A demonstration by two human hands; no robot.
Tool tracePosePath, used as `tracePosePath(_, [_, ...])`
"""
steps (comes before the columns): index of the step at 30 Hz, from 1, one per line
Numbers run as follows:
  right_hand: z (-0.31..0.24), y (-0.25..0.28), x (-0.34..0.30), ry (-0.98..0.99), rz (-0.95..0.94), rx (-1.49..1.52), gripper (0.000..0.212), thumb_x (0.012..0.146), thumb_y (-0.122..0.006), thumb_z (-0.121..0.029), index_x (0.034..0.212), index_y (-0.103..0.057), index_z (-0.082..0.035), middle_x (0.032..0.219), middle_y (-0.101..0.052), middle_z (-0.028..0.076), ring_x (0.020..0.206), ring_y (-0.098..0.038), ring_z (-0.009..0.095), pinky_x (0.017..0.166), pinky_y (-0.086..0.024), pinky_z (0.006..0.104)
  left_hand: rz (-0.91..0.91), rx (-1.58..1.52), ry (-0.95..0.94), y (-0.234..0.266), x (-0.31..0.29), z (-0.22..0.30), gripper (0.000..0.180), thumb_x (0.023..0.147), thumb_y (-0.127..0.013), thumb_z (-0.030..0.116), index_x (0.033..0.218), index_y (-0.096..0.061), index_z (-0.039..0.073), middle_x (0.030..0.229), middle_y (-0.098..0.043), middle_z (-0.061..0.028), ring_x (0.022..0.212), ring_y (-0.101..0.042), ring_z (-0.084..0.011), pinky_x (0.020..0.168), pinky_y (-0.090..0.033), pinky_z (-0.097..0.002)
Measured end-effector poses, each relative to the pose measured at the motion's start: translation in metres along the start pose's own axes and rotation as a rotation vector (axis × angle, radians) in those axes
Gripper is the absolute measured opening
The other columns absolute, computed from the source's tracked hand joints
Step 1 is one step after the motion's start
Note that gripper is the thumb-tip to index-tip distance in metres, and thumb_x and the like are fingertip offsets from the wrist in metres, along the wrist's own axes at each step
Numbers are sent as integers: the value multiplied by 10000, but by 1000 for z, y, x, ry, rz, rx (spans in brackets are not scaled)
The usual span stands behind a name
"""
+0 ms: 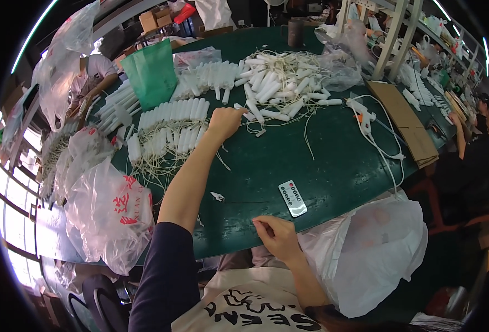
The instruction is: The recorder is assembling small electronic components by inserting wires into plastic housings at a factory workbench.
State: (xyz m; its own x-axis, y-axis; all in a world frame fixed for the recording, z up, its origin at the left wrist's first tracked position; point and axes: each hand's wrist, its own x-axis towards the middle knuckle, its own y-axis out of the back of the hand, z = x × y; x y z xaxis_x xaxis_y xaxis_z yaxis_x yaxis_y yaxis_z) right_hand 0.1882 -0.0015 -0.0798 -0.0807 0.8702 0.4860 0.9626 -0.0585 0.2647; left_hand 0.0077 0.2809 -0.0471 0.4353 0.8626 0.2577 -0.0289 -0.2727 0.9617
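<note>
My left hand [227,122] stretches far forward, its fingers closed at the left edge of a loose pile of white plastic tubes [268,88] with pale wires. Its fingertips meet a white piece there, but what they grip is hidden. Close to the table's front edge, my right hand [279,237] is curled, thumb and forefinger together, and nothing shows in it. A slim white remote control [292,198] with small round buttons lies just beyond it. Left of the remote is a small white, pointed piece [217,196]. Rows of wired white tubes [170,139] lie left of my left forearm.
A green bag [150,73] stands behind the rows. Clear plastic bags [109,213] crowd the left edge. At right lie a white glue gun [365,120] with its looped cord and a cardboard strip [402,122]. A white sack [366,249] hangs by the front edge.
</note>
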Motion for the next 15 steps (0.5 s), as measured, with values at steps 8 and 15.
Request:
tracePosePath(8, [2,-2,-1,56,11,-23,82,816,-666,-54,881,-654,-5,685,-633,76,500,-548,134,463,-420,249,70,46,-43,-6,1,6,256,819,-581,188,1068,-630,217,747,-670,-72,691,-662,-270,578,-500,-404])
tracePosePath(15, [0,2,0,62,11,-29,73,811,-666,-51,869,-652,-10,668,-629,68,507,-557,142,471,-427,251,-88,-132,-281,55,-24,15,266,846,-601,271,1079,-595,142,716,-648,-114,689,-639,-291,607,-483,-393])
